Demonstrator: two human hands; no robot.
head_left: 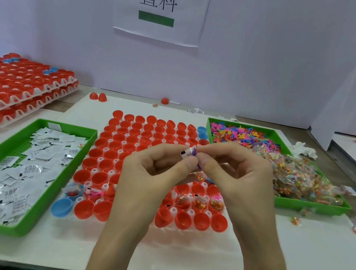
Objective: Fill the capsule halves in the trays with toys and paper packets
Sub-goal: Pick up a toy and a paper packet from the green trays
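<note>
Backdrop: pale wall at the far edge of a white tabletop [293, 254]; white paper sign with black characters and a green bar [160, 6] hangs on it
Centre: white plastic tray [102, 160] holding rows of red plastic capsule halves [110, 155], open side up; several in the second-nearest row hold small items [199, 203]; blue plastic capsule half [61, 207] at its near left corner
Left: green plastic tray [61, 178] heaped with white paper packets [30, 169]
Right: second green plastic tray [311, 206]; loose bright plastic toys [241, 135] at its far end, clear bags of coloured beads [303, 177] at its near end
Far left: stack of white trays filled with red halves [18, 89]
Left hand [151, 170]: raised over the centre tray; thumb and forefinger pinch a white paper packet with black marks [185, 152]; other fingers curled
Right hand [235, 172]: touching the left at the fingertips; pinches a small purple plastic toy [193, 153] against the packet
</note>
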